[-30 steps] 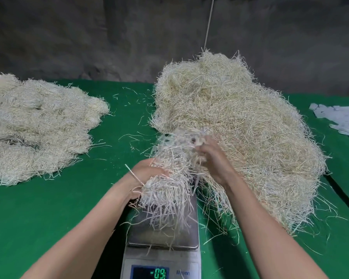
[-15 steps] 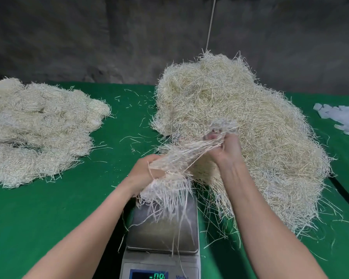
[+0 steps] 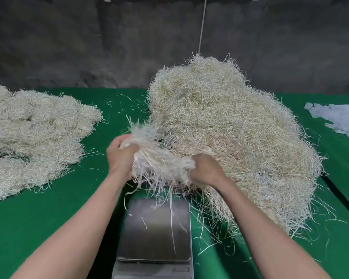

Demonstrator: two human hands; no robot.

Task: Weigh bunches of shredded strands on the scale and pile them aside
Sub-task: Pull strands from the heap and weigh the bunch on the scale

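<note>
Right hand [image 3: 208,172] dropped from the heap [image 3: 230,127] onto the bunch [image 3: 159,158] | it and left hand [image 3: 119,156] curled round the bunch, above the scale's [image 3: 155,228] far edge | step: gathering; readout cropped, probably unweighed | next: lower onto pan

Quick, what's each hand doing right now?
Left hand: grips the bunch of strands.
Right hand: grips the same bunch.

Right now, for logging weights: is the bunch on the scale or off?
Off: left hand and right hand grip the bunch above the scale.
</note>
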